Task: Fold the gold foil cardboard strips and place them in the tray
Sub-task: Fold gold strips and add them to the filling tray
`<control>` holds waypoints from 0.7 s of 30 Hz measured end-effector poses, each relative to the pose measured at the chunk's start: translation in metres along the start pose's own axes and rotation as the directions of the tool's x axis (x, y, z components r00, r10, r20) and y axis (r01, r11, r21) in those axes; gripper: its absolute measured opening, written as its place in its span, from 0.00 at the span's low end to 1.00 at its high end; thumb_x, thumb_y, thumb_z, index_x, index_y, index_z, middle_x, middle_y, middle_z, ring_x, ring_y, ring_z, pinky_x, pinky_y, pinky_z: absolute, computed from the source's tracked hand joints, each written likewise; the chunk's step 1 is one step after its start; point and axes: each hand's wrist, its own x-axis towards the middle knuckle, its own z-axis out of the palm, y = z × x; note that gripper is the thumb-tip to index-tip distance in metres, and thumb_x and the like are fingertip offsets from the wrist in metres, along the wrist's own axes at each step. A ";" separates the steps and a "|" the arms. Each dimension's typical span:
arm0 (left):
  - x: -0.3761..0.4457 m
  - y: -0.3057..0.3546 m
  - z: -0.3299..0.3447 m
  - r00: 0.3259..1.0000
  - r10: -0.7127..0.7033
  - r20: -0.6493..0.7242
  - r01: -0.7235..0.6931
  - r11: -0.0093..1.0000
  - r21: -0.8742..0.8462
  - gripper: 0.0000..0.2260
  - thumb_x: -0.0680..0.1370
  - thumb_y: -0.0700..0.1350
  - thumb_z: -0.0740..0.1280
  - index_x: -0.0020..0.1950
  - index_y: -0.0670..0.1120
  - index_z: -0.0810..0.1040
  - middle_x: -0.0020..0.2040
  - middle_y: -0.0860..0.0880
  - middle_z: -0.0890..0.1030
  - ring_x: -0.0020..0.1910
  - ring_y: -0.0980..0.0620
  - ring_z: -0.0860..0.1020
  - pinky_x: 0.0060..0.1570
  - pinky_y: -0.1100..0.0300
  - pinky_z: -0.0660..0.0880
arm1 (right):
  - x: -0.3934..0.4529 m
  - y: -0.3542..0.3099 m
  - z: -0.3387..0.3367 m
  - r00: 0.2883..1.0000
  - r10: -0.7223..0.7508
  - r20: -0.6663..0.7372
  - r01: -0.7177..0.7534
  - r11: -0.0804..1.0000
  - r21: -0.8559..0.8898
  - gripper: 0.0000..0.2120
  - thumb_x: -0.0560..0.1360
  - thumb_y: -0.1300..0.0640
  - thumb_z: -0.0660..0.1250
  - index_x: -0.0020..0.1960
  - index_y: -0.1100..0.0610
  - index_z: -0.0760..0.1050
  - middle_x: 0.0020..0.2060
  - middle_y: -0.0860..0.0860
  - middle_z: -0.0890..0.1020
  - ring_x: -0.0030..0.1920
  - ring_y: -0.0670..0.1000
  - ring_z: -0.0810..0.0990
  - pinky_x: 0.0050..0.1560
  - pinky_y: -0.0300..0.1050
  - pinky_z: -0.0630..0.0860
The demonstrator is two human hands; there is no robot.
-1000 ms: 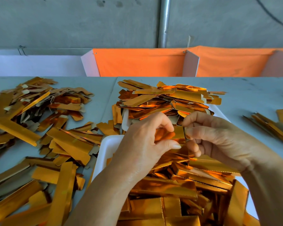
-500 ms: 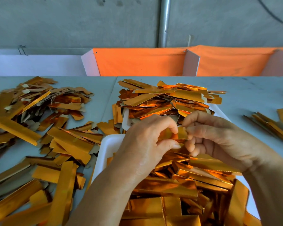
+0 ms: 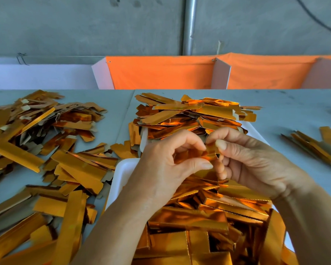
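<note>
Both hands, left hand (image 3: pixel 166 165) and right hand (image 3: pixel 250 161), pinch one gold strip (image 3: pixel 201 153) above the heaped white tray (image 3: pixel 122 175); bare table (image 3: pixel 294 115) lies far right.

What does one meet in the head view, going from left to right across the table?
Loose strip pile → white tray → left hand → held gold strip → right hand → small strip bundle.

No text, label, brand or number can be read anywhere in the view. The shiny gold foil cardboard strips (image 3: pixel 187 220) carry no print, and the orange fabric panel (image 3: pixel 161 73) behind the desk is plain.
</note>
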 end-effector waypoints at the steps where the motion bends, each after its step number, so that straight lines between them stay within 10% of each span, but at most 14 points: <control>1: 0.000 0.000 0.000 1.000 -0.002 0.002 0.002 1.000 -0.015 0.10 0.67 0.56 0.70 0.46 0.58 0.78 0.46 0.60 0.81 0.49 0.62 0.78 0.48 0.70 0.74 | 0.001 0.000 0.000 1.000 -0.003 0.003 0.003 1.000 -0.003 0.19 0.61 0.51 0.81 0.48 0.56 0.82 0.29 0.55 0.79 0.29 0.50 0.80 0.31 0.41 0.79; 21: 0.000 -0.003 0.003 1.000 -0.007 -0.029 0.010 0.996 0.085 0.12 0.68 0.61 0.71 0.48 0.60 0.76 0.46 0.63 0.80 0.49 0.63 0.78 0.45 0.66 0.76 | 0.003 0.006 0.000 1.000 0.008 -0.001 -0.008 1.000 -0.007 0.16 0.64 0.50 0.79 0.45 0.57 0.79 0.30 0.55 0.80 0.30 0.50 0.80 0.32 0.39 0.78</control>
